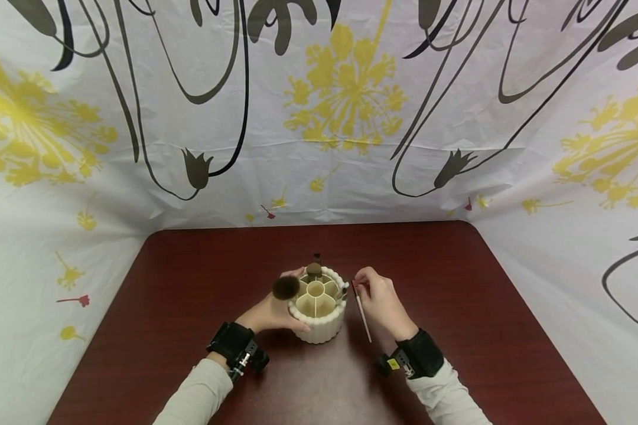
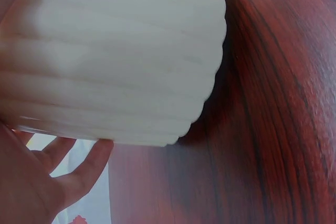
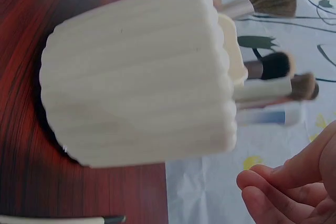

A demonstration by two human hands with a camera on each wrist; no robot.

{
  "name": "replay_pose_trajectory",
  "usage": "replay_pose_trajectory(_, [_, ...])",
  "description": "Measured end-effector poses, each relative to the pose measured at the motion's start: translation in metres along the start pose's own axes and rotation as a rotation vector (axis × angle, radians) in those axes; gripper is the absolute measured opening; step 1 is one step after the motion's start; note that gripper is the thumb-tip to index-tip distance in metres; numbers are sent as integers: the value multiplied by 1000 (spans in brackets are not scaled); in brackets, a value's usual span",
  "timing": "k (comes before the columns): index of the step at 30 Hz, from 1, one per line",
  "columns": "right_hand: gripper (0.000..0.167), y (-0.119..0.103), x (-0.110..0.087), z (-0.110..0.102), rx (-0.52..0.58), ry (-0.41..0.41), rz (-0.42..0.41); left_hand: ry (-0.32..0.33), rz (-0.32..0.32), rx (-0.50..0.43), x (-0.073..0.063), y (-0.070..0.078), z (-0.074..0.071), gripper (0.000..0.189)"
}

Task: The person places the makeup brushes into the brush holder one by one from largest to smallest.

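My left hand (image 1: 271,311) grips a white ribbed brush holder (image 1: 321,327), thumb at the near side and fingers round the far side. Round compartments show inside its top. A big fluffy makeup brush (image 1: 286,288) leans out at the left, and a brown brush head (image 1: 314,270) stands at the back. Smaller brushes (image 3: 276,66) poke up along the right rim. Right of the holder, my right hand (image 1: 381,301) has its fingers curled, thumb tip against them, with nothing visible between. A thin pale-handled brush (image 1: 364,317) with a dark end (image 3: 114,219) lies below those fingers.
The dark red wooden table (image 1: 218,265) has rounded far corners. White cloth (image 1: 319,206) with yellow and grey flower prints hangs behind it and along both sides. A black camera band (image 1: 424,352) sits on the right wrist, another (image 1: 233,341) on the left.
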State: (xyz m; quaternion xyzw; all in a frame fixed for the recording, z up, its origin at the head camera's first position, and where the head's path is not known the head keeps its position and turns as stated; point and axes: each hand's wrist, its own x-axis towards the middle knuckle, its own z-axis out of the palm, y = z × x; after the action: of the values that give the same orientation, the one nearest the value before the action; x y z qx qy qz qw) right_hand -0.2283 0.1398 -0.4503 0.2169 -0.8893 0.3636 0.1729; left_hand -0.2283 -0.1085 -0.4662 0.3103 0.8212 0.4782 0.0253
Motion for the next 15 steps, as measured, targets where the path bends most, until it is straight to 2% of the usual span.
replay_pose_trajectory(3, [20,7,-2,-4,-21,-5,11,6,-2,40,0,-13,4,113])
replay_pose_trajectory(7, [17,19,-6,-9,-45,-47,61,-17,-6,89,1,-28,6,117])
replay_pose_trajectory(11, [14,35,-10,-14,-74,-94,138,-65,-6,49,0,-29,3,121])
replay_pose_trajectory(15, [14,54,-15,-17,-108,-131,223,-81,10,16,-2,-27,1,120])
